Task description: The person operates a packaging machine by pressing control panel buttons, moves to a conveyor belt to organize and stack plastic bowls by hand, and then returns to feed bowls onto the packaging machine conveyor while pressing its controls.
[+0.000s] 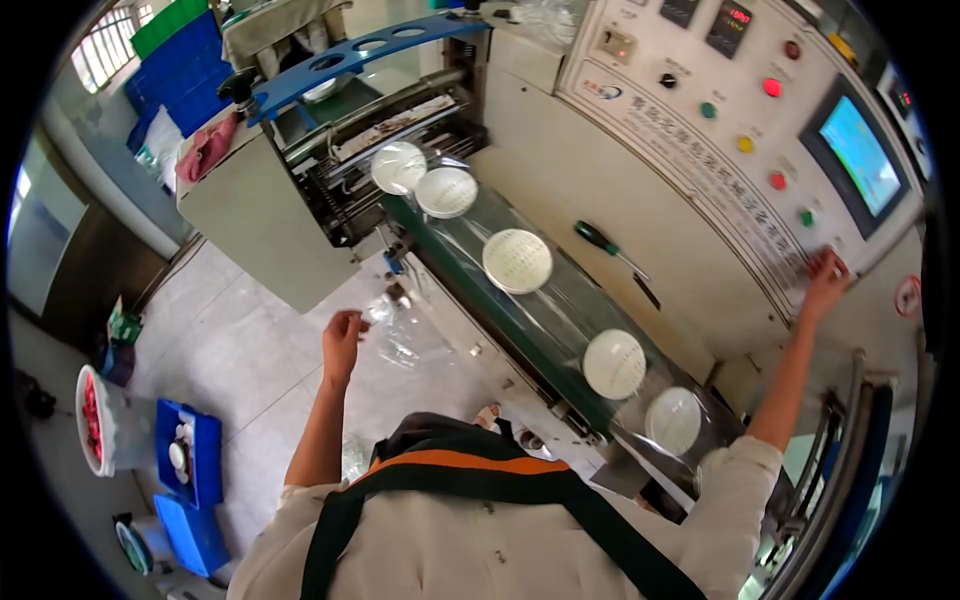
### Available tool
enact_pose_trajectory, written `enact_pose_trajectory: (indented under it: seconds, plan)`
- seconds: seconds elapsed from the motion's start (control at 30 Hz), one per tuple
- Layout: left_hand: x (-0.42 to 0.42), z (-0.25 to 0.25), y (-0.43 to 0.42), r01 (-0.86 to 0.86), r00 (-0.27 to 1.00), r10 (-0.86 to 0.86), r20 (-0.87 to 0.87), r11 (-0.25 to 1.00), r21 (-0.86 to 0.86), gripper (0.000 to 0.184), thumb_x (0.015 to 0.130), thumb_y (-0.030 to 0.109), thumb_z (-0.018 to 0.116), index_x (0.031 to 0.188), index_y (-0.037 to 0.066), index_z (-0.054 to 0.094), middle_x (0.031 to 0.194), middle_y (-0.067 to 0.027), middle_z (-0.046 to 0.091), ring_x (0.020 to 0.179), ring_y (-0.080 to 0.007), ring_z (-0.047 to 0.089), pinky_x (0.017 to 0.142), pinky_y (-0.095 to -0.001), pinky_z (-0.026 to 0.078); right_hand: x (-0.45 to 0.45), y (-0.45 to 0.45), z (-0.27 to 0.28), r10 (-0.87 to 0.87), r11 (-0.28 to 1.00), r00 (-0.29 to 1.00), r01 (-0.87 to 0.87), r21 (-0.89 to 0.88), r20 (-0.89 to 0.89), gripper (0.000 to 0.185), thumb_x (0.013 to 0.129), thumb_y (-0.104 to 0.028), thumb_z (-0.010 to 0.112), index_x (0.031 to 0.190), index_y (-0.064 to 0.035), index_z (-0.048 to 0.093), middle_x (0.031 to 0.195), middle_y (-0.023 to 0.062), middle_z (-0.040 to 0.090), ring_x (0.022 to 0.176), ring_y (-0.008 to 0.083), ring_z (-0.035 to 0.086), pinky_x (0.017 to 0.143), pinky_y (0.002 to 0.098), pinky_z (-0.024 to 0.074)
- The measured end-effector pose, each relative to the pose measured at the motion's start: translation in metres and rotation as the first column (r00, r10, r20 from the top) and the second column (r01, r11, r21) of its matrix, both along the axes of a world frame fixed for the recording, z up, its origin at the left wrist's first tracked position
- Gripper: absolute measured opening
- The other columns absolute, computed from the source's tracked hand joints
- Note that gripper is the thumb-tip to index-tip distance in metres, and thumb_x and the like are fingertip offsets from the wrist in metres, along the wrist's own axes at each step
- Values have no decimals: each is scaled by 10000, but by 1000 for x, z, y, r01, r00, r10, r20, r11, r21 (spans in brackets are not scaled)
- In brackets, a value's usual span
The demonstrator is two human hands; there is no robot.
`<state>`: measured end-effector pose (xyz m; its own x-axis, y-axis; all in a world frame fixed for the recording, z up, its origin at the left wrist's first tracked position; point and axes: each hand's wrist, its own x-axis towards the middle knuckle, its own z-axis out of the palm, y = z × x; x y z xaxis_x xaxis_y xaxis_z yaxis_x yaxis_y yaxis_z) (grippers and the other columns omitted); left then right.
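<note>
My right hand [828, 277] is raised to the lower edge of the control panel [660, 140], below a green button, its fingers bent; whether it presses anything is too small to tell. My left hand [345, 332] hangs over the floor, left of the conveyor, with its fingers curled together and nothing visible in them. Several round white discs with printed marks lie under clear film along the green conveyor belt [455, 245], among them one disc [517, 261] midway and another [614, 364] nearer me. A lit touchscreen [860, 157] is at the panel's right.
A screwdriver [600, 238] lies on the ledge beside the belt. The sealing unit with a blue bar [385, 50] stands at the far end. Blue crates [190, 455] and a white bucket [100, 425] are on the floor at left. Metal rails run at the right.
</note>
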<state>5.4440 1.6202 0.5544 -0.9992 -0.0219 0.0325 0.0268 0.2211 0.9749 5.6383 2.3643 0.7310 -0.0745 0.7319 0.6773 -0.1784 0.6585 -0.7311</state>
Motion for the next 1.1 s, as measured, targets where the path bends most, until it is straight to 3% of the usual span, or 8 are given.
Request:
enact_pose_trajectory:
  seconds: [0.2, 0.37, 0.43, 0.47, 0.5, 0.7, 0.9, 1.1]
  plan:
    - [-98, 63, 41, -37, 978, 42, -203, 999, 28, 248, 850, 182, 519, 985, -25, 528, 819, -87, 611, 744, -123, 572, 603, -244, 455, 12, -2, -1, -34, 999, 998, 33, 2, 47, 292, 862, -209, 535, 1037, 6, 444, 838, 157, 605, 710, 190, 618, 626, 269, 534]
    - [-211, 38, 66, -143, 981, 122, -153, 981, -134, 363, 794, 237, 592, 1012, -42, 509, 851, -124, 608, 711, -159, 573, 623, -261, 458, 15, -2, -1, -133, 991, 987, 135, -14, 95, 276, 874, -201, 514, 1051, 2, 455, 854, 152, 605, 722, 184, 619, 651, 268, 537]
    - [-245, 22, 74, -174, 971, 140, -195, 970, -168, 367, 779, 252, 601, 983, -39, 508, 819, -135, 601, 687, -176, 573, 557, -279, 465, 18, 2, -1, -151, 987, 982, 155, -36, 112, 273, 874, -209, 515, 1047, -4, 463, 857, 150, 607, 728, 177, 619, 656, 259, 534]
    - [-247, 28, 79, -116, 993, 116, -4, 985, -129, 363, 776, 245, 594, 964, -49, 495, 799, -141, 591, 660, -203, 585, 472, -295, 472, 20, 2, -1, -175, 983, 976, 181, -38, 129, 284, 876, -218, 511, 1061, -8, 463, 868, 143, 609, 735, 171, 618, 661, 252, 529]
    - [-262, 13, 81, -124, 992, 124, -6, 984, -129, 325, 797, 212, 557, 961, -57, 479, 772, -143, 580, 620, -219, 591, 400, -302, 466, 20, 1, 0, -178, 982, 976, 184, -34, 125, 284, 876, -218, 511, 1061, -8, 463, 868, 143, 609, 735, 171, 618, 661, 252, 529]
    - [-270, 25, 77, -54, 997, 57, 59, 997, -49, 239, 840, 150, 460, 927, -72, 468, 696, -142, 570, 481, -198, 563, 398, -292, 465, 26, -5, 3, -236, 969, 956, 244, -30, 172, 300, 881, -223, 502, 1086, -8, 466, 900, 154, 606, 770, 178, 617, 686, 253, 523]
    - [-262, 30, 67, 143, 931, -221, 291, 954, 264, 243, 855, 217, 433, 872, -25, 460, 611, -123, 567, 430, -169, 515, 365, -278, 431, 32, 6, -1, -219, 974, 967, 225, -32, 128, 312, 868, -213, 526, 1065, 24, 474, 914, 165, 599, 807, 188, 610, 703, 256, 522]
    - [-268, 23, 67, 188, 924, -262, 279, 946, 264, 371, 863, 342, 464, 869, -28, 488, 649, -128, 581, 472, -161, 530, 408, -270, 454, 36, 8, 0, -203, 974, 973, 212, -75, 109, 308, 863, -196, 535, 1059, 39, 500, 925, 154, 588, 831, 183, 597, 726, 265, 519]
